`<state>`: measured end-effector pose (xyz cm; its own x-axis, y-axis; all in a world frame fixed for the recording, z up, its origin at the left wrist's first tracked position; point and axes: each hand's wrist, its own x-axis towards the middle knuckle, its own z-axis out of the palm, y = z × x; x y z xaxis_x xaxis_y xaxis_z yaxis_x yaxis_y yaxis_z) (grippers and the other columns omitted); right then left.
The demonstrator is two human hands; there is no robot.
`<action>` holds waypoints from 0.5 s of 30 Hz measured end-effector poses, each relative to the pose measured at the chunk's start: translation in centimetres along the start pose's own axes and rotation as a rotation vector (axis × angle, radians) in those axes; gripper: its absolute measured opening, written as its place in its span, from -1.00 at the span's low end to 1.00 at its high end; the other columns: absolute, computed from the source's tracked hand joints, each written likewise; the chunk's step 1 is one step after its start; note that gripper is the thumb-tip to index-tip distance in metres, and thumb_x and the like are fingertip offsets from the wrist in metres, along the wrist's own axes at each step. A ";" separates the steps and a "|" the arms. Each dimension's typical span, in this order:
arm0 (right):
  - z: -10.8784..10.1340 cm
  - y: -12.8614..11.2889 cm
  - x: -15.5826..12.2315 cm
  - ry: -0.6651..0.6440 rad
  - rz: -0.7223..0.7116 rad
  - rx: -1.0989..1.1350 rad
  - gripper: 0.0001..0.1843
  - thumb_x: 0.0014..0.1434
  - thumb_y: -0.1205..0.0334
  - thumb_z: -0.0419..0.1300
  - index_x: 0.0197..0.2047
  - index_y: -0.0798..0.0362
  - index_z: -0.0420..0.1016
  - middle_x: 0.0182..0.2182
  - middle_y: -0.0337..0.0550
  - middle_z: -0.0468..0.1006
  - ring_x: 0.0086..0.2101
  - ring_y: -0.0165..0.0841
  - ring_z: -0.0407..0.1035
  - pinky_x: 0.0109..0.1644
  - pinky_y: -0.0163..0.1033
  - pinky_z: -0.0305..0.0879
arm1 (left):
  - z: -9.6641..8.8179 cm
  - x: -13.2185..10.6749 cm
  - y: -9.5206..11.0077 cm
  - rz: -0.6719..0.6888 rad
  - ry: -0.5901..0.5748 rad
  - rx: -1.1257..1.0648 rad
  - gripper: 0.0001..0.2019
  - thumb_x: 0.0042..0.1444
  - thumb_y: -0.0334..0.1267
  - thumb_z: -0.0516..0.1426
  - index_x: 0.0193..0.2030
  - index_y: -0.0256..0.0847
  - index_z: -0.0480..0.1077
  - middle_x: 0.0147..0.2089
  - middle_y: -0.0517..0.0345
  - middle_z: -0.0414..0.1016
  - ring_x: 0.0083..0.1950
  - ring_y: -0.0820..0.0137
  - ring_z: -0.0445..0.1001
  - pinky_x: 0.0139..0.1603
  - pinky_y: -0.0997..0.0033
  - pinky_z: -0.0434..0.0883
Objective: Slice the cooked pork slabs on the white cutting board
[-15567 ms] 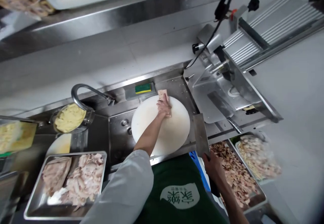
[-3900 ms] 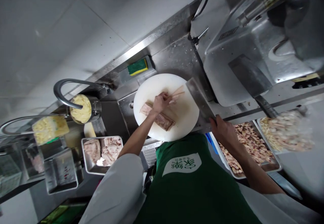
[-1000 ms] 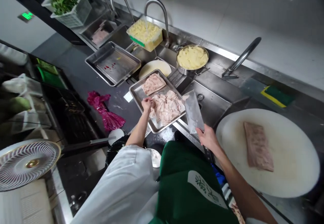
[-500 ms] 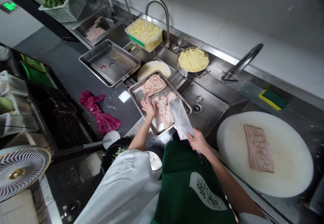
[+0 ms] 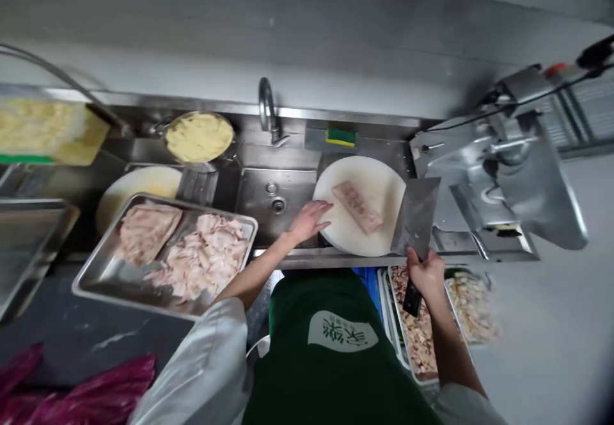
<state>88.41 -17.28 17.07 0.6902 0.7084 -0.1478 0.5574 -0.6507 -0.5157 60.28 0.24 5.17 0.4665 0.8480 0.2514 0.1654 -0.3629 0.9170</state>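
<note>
A slab of pale meat (image 5: 357, 207) lies slantwise on the round white cutting board (image 5: 336, 239). My left hand (image 5: 311, 220) hovers at the board's left edge, fingers stretched and holding nothing, a little apart from the meat. In my right hand (image 5: 426, 272) is a cleaver (image 5: 418, 217), gripped by its black handle, its broad blade raised at the board's right edge. To my left, a metal tray (image 5: 91, 278) carries a whole meat slab (image 5: 148, 230) and a heap of sliced meat (image 5: 206, 255).
Behind the board lies a green and yellow sponge (image 5: 341, 137). A sink (image 5: 254, 188) with a faucet (image 5: 268, 111) sits left of it. Further left is a bowl of pale yellow slices (image 5: 199, 137). A metal slicing machine (image 5: 508, 169) stands at right, above trays of cut food (image 5: 417, 342).
The view has swung right. My left hand has left the tray's meat and come to the cutting board. My right hand has carried the cleaver from beside the tray to the board's right side.
</note>
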 end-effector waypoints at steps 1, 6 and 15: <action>-0.6 1.4 0.3 0.026 0.033 0.008 -0.77 0.11 0.01 0.13 -0.35 0.01 0.35 -0.70 -0.19 0.37 -0.60 -0.28 0.31 -0.48 -0.22 0.16 | 2.3 2.2 0.2 0.068 -0.090 -0.018 -0.47 -0.11 -0.08 0.42 0.05 -0.03 0.52 0.16 -0.04 0.50 0.26 0.11 0.41 0.38 0.16 0.23; -1.6 8.7 2.1 -0.069 0.098 0.083 -0.68 0.13 -0.09 0.10 -0.36 0.01 0.38 -0.68 -0.18 0.38 -0.60 -0.25 0.31 -0.47 -0.21 0.16 | 10.4 11.3 -0.9 0.134 -0.457 0.109 -0.29 -0.45 -0.28 0.51 0.00 -0.03 0.54 0.19 -0.07 0.47 0.35 -0.05 0.27 0.49 -0.04 -0.15; -2.0 15.2 10.8 -0.361 -0.027 -0.111 -0.67 0.27 0.06 0.01 -0.18 0.11 0.48 -0.33 0.02 0.58 -0.32 -0.25 0.41 -0.28 -0.26 0.15 | 15.0 14.0 -0.9 -0.242 -0.213 0.651 -0.30 -0.15 0.12 0.40 0.09 -0.20 0.42 0.17 -0.31 0.37 0.28 -0.20 0.23 0.39 -0.11 0.01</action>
<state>105.28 -20.09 9.34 0.4785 0.7639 -0.4331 0.6339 -0.6418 -0.4317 79.70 6.62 3.25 0.4995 0.8641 -0.0621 0.7382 -0.3870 0.5525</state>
